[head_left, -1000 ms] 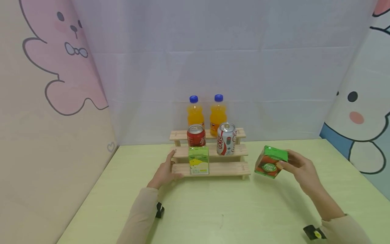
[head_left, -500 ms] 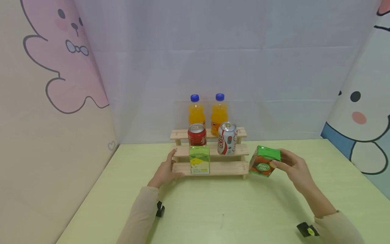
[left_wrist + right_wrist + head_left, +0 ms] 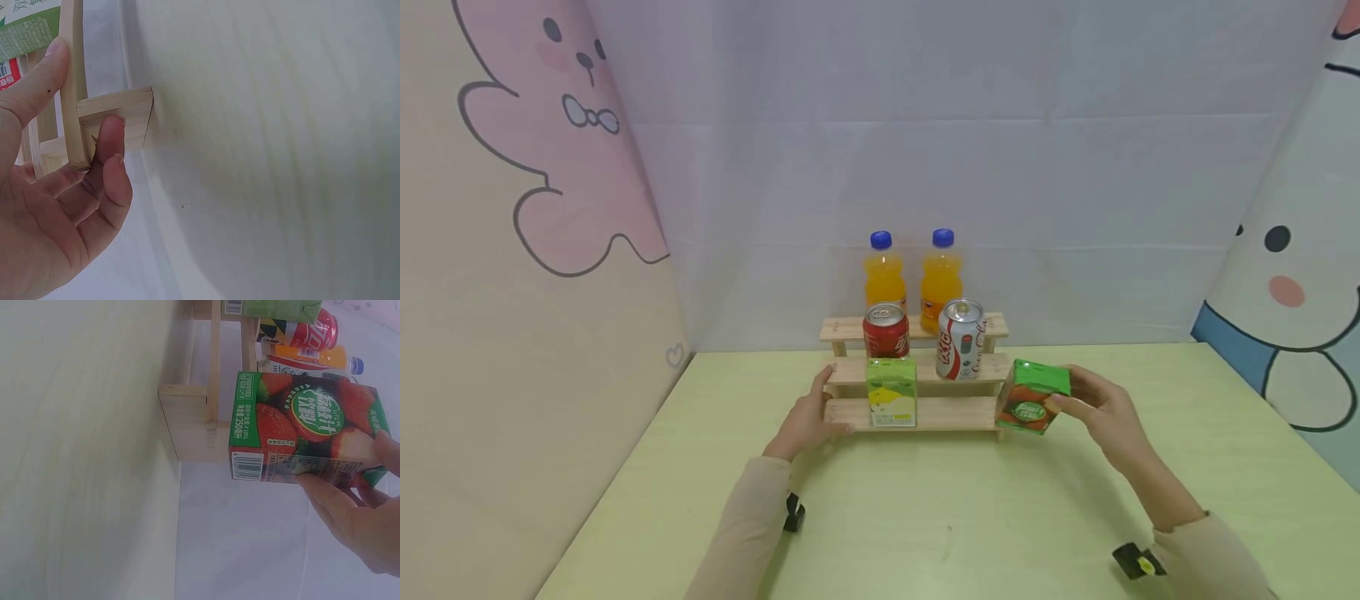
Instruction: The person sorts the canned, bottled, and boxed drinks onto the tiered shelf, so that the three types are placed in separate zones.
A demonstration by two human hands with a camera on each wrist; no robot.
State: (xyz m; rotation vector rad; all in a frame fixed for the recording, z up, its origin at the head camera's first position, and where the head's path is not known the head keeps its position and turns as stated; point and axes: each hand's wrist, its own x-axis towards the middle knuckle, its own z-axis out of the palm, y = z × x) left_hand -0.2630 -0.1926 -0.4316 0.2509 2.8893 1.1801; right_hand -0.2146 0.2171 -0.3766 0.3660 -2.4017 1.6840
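My left hand [image 3: 805, 427] grips the left end of a three-step wooden rack [image 3: 958, 413]. In the left wrist view its thumb lies on the lowest plank [image 3: 73, 94] and the fingers curl around the end. My right hand [image 3: 1105, 417] holds a green and red juice box [image 3: 1033, 398] by its right side, slightly tilted, overlapping the right end of the lowest step. The right wrist view shows red fruit printed on that box [image 3: 300, 428], thumb and fingers on opposite sides. A green-yellow juice box [image 3: 892, 393] stands upright on the lowest step, toward the left.
On the middle step stand a red soda can [image 3: 886, 332] and a white soda can [image 3: 960, 338]. Behind them, two orange-drink bottles [image 3: 885, 279] with blue caps occupy the top step. The rack stands on a pale yellow-green table [image 3: 880, 517], before a white curtain [image 3: 1075, 208].
My right hand has moved left with the red-green juice box, from beside the rack to the lowest step's right end. The left hand stays on the rack.
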